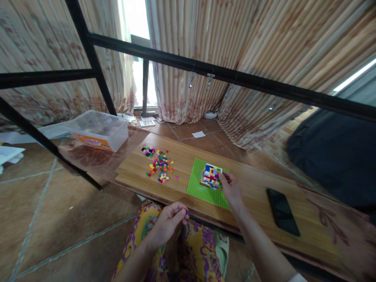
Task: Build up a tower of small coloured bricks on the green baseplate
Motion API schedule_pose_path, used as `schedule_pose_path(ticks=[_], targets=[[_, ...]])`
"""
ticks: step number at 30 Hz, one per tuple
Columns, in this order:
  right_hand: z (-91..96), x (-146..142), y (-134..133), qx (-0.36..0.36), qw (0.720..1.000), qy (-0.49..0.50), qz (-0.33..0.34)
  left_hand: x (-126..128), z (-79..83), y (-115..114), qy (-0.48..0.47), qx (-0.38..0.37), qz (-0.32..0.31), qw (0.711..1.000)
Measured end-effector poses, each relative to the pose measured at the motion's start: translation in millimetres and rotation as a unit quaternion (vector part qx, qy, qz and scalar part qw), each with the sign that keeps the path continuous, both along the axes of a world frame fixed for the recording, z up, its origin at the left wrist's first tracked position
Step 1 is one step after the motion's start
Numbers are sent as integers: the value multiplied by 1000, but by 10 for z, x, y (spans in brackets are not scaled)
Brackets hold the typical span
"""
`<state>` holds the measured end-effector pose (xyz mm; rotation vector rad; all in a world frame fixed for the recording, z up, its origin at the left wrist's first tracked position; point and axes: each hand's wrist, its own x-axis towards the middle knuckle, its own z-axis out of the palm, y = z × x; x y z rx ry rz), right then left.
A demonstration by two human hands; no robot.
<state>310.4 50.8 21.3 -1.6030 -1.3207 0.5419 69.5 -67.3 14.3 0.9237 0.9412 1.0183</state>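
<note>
The left hand pinches a small brick; the right hand lays joined fingers against the upright brick block on the green plate

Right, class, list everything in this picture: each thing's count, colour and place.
brick block: one, multicoloured, on the baseplate
baseplate: one, green, on the wooden board
loose bricks: one heap, mixed colours, board's left part
phone: one, black, board's right part
wooden board: one, brown, before the person
storage box: one, clear, floor, far left
curtains: several, striped beige, behind
left hand: one, pinching a small orange brick, above the lap
right hand: one, touching the brick block's right side
</note>
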Motion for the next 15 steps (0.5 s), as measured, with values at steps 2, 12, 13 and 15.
schedule_pose_path(ticks=[2,12,13,15], targets=[[8,-10,-16,-17,1000,8,0,-1,2,-2,-2,-4,-2,1000],[119,-78,-59,-20,1000,-11,-18,-5,30,-1,16,-1,-12,1000],[126,-83,-62,-18,1000,-13,-18,-4,31,-1,14,-2,-12,1000],[127,-88,-67,-17,1000,-16,-19,-1,34,0,9,-6,-12,1000]])
